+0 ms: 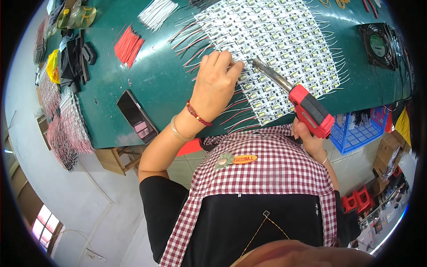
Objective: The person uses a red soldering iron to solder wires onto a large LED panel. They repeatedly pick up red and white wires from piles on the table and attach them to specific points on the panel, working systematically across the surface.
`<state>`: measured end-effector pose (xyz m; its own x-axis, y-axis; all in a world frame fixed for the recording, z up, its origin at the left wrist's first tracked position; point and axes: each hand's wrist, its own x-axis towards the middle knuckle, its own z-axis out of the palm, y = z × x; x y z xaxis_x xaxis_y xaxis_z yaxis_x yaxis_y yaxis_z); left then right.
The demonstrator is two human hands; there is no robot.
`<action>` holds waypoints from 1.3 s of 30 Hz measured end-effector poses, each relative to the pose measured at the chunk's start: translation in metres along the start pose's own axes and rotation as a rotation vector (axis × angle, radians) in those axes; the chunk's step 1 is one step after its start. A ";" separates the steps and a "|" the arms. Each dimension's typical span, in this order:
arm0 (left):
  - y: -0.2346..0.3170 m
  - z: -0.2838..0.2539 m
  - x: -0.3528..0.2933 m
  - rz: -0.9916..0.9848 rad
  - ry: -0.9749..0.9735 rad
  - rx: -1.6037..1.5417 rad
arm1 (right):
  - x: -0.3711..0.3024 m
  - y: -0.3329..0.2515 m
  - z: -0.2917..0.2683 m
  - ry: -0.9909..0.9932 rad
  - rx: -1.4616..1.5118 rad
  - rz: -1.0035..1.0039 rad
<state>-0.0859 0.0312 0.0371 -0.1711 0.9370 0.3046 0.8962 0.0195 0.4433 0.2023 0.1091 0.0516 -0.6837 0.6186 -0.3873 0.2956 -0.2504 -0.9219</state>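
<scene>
A large white panel of small LED boards (271, 58) lies on the green table, with red, black and white wires sticking out along its left edge. My left hand (215, 80) rests over that edge, thumb and fingers pinched together; whatever they hold is too small to make out. In my right hand (311, 140) is a red and black soldering gun (311, 111), gripped by its handle at the table's near edge. Its metal barrel points up and left, and the dark tip is over the panel just right of my left fingertips.
On the green table (102, 107) are a bundle of red wires (129, 46), a bundle of white wires (158, 14) and a dark phone (137, 116). A black fan (378, 46) stands at right. Wired strips (71, 115) hang off the left edge. Below right is a blue crate (356, 131).
</scene>
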 end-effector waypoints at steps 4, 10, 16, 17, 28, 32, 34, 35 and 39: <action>0.001 0.001 0.000 0.006 0.018 -0.007 | 0.002 0.011 -0.005 -0.002 -0.147 -0.061; 0.001 0.001 0.001 0.010 0.004 0.020 | 0.000 0.004 -0.002 -0.002 -0.019 -0.022; 0.002 -0.001 0.001 0.031 0.016 0.059 | 0.000 -0.006 -0.001 -0.030 0.025 -0.041; 0.002 -0.002 0.002 0.039 0.019 0.071 | 0.000 -0.003 0.000 -0.024 -0.004 -0.062; 0.018 -0.001 -0.008 0.066 0.117 -0.057 | -0.010 -0.004 -0.007 -0.083 0.101 -0.023; 0.016 0.008 -0.014 0.029 0.086 -0.072 | -0.018 0.006 -0.010 -0.107 0.071 0.037; 0.016 0.009 -0.015 0.022 0.084 -0.074 | -0.020 0.010 -0.012 -0.120 0.059 0.029; 0.016 0.010 -0.015 0.021 0.083 -0.076 | -0.020 0.012 -0.013 -0.123 0.053 0.021; 0.016 0.011 -0.015 0.013 0.085 -0.085 | -0.022 0.013 -0.011 -0.069 0.019 0.045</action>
<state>-0.0646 0.0208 0.0300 -0.1976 0.9038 0.3796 0.8612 -0.0250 0.5077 0.2286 0.1007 0.0478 -0.7144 0.5536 -0.4280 0.3152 -0.2915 -0.9031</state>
